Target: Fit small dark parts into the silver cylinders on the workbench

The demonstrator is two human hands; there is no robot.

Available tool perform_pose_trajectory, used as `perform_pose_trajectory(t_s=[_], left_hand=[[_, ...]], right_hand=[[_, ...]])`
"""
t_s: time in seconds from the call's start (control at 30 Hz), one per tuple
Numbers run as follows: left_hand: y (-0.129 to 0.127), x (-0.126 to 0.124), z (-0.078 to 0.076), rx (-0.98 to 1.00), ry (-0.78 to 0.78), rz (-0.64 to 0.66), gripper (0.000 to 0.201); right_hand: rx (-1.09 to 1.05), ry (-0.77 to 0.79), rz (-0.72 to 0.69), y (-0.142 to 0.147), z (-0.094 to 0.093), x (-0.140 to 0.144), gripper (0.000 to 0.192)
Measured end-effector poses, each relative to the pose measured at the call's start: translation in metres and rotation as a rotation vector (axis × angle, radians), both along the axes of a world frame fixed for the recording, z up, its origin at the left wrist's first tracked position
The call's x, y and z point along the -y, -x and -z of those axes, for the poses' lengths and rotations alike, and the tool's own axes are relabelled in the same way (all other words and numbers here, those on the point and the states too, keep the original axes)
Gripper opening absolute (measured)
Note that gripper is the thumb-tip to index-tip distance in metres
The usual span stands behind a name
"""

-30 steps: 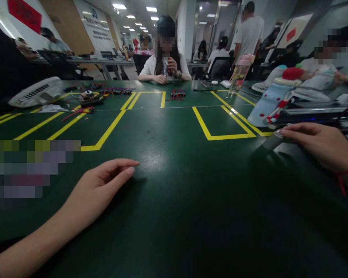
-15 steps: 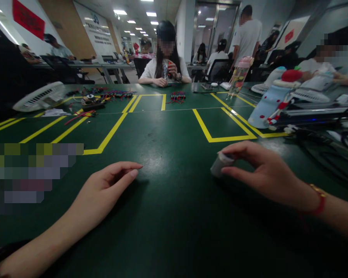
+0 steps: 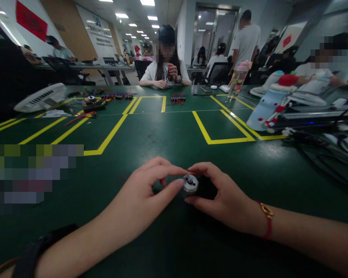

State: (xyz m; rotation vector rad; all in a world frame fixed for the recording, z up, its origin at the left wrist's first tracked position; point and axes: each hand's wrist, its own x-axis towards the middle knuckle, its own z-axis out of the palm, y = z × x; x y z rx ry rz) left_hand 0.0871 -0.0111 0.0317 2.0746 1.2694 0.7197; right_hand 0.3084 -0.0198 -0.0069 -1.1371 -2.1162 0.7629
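Observation:
A small silver cylindrical motor (image 3: 190, 183) lies low over the green table (image 3: 174, 239), its round end face turned toward me. My right hand (image 3: 220, 197) grips it from the right, thumb below and fingers above. My left hand (image 3: 145, 197) meets it from the left, with index finger and thumb tips touching the motor's end. A red cord bracelet with a gold clasp (image 3: 266, 217) sits on my right wrist, and a dark band (image 3: 37, 251) on my left forearm.
Yellow tape outlines (image 3: 223, 127) mark the table. Red and black wired parts (image 3: 176, 99) lie far across, near a seated person. A white fan (image 3: 40, 98) stands far left. A light-blue bottle (image 3: 266, 108), cables (image 3: 321, 146) and a clear bottle (image 3: 238, 79) crowd the right.
My right hand carried the motor from the far right to the middle in front of me. My left hand lifted off the table and moved right to meet it.

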Motion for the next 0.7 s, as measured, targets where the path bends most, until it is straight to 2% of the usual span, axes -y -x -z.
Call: perform_pose_trajectory(t_s=[0.1, 0.2, 0.3, 0.43, 0.5, 0.6, 0.7], left_hand=[[-0.018, -0.002, -0.007, 0.027, -0.010, 0.043, 0.017], [-0.017, -0.006, -0.008, 0.043, -0.001, -0.023, 0.019], [-0.008, -0.007, 0.004, 0.024, 0.040, -0.061, 0.020], [-0.006, -0.004, 0.028, -0.116, 0.040, 0.024, 0.015], [-0.009, -0.003, 0.034, -0.166, 0.018, 0.040, 0.015], [-0.009, -0.001, 0.029, -0.134, 0.051, 0.040, 0.020], [0.006, 0.000, 0.015, -0.098, 0.071, -0.033, 0.031]], right_hand=[[0.059, -0.069, 0.030, 0.000, -0.004, 0.001, 0.046], [0.104, -0.107, 0.084, 0.000, -0.008, 0.001, 0.043], [0.117, -0.099, 0.129, 0.000, -0.009, 0.001, 0.038], [0.112, -0.094, 0.140, 0.000, -0.006, 0.001, 0.036], [0.112, -0.101, 0.144, 0.000, -0.005, 0.002, 0.037], [0.101, -0.090, 0.141, -0.001, -0.008, 0.001, 0.036], [0.050, -0.062, 0.182, -0.017, -0.017, -0.008, 0.035]])
